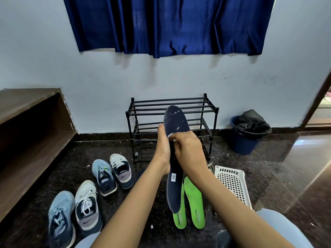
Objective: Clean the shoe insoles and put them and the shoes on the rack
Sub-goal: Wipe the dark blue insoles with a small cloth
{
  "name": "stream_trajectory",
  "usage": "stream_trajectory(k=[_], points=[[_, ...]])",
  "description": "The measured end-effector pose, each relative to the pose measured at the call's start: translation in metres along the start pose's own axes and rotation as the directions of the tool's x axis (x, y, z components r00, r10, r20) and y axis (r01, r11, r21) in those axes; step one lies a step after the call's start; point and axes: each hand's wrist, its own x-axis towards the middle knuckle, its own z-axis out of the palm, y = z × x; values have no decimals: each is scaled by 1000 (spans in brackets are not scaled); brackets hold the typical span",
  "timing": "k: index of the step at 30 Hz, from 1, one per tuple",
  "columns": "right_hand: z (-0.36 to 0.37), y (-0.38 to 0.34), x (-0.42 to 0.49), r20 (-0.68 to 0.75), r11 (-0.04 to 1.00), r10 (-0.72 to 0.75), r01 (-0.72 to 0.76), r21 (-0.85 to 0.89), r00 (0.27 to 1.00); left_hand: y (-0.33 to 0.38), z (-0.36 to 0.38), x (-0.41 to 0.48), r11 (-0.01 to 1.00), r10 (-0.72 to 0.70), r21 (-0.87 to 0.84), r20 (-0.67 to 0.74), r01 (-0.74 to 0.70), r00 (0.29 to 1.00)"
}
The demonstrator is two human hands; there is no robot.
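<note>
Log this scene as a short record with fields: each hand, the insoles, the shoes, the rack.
left hand: steadies navy insole upright, fingers hidden behind it
right hand: presses white cloth on navy insole
green insoles: pair lying side by side on floor
shoes: four on floor, left of the arms
rack: black, against wall, behind the navy insole

Pale blue wall (107, 77), dark blue curtain (170, 24) up top, glossy dark stone floor (295, 158), brown wooden shelf (26, 122) on the left.
</note>
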Motion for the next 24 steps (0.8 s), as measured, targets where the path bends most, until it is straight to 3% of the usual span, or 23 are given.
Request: stream_trajectory(k=[8, 16, 24], points=[[-12, 22, 20, -51, 995, 100, -101, -11, 994, -5, 6, -1, 999, -41, 19, 62, 40, 997], [0, 12, 4, 32, 999, 28, -27, -22, 999, -1, -5, 0, 1000, -10, 11, 53, 10, 999], [-12, 25, 18, -29, 990, 143, -143, -1, 989, -8, 3, 0, 1000, 5, -14, 88, -4, 996]])
